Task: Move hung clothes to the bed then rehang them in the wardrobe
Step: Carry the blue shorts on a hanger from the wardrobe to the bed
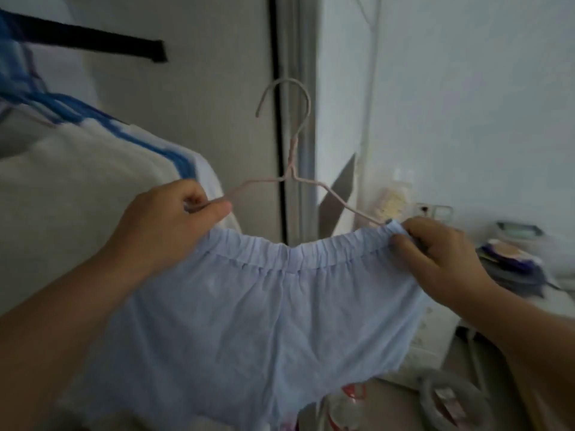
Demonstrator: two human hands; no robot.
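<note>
A pair of light blue shorts (pixel 267 312) with an elastic waistband hangs from a thin pink wire hanger (pixel 291 157), held up in front of me. My left hand (pixel 168 219) pinches the hanger's left arm at the waistband's left end. My right hand (pixel 441 253) grips the waistband's right end together with the hanger's right tip. The hook points up and left, free in the air. White garments with blue stripes (pixel 93 169) hang at the left.
A grey wardrobe panel (pixel 211 88) with a dark vertical gap stands behind the hanger. A pale wall (pixel 466 88) is at the right. Low at the right sits a cluttered white surface (pixel 513 262) with small items, and a grey ring-shaped object (pixel 448 402) lies below.
</note>
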